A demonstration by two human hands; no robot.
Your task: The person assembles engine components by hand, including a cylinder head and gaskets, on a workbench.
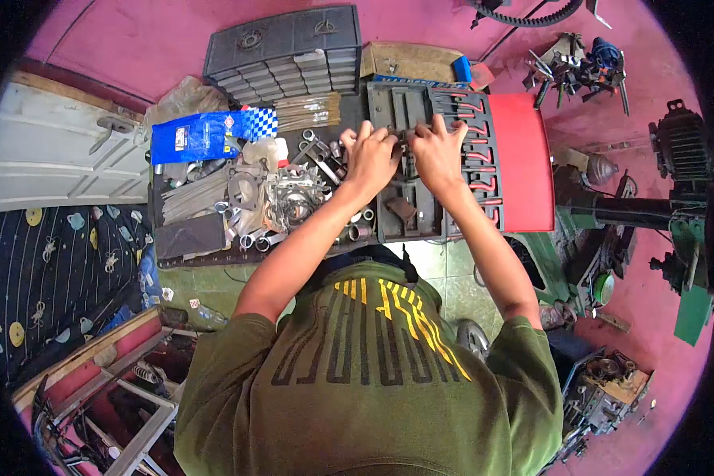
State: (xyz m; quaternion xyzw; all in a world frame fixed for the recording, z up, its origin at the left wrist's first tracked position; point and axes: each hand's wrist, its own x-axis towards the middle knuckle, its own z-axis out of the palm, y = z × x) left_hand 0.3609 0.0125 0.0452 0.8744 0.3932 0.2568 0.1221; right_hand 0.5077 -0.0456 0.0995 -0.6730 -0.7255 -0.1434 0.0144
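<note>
My left hand (370, 159) is over the workbench at the left edge of a black plastic tool tray (389, 226), its fingers curled. My right hand (438, 155) lies over the tray's compartments, fingers bent and close to the left hand. Both hands face a small dark piece between them; fingers hide what it is and how it is held. Left of my left hand lie wrenches (319, 159) and a silvery metal engine part (293, 194). A dark brown piece (402, 209) rests in the tray below my hands. Red-edged slots (474, 151) run down the tray's right side.
Behind the bench stand a grey drawer cabinet (284, 55) and a cardboard box (408, 62). A blue packet (194, 139) and thin metal rods (190, 198) lie at left. A red panel (523, 166) adjoins the tray; a green machine (551, 262) stands at right.
</note>
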